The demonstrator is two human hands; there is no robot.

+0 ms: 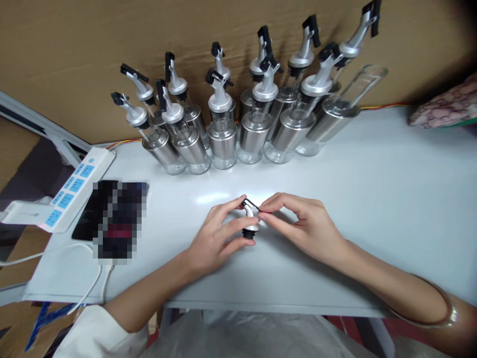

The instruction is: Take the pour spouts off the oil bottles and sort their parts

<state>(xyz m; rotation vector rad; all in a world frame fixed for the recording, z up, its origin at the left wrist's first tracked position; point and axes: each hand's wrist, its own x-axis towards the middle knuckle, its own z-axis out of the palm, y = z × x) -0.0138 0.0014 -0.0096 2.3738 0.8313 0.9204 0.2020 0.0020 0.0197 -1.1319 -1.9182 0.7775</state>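
Observation:
My left hand (219, 233) holds a small pourer top (250, 223) between its fingers and thumb, above the table. The pourer has a silver spout, a black ribbed stopper at its lower end and a black lever on top. With thumb and forefinger, my right hand (298, 219) pinches the right end of the black lever (252, 204). Beyond my hands stand several glass and steel bottles (222, 141) fitted with similar silver and black pourers. One bottle (331, 119) at the right of the group has an open glass neck without a pourer.
A white power strip (80, 186) with a plugged-in charger (28, 213) lies at the left. Beside it are dark phones (122, 219) with white cables. Brown cardboard (74, 40) stands behind the bottles. A patterned pink item (447, 104) sits at the far right.

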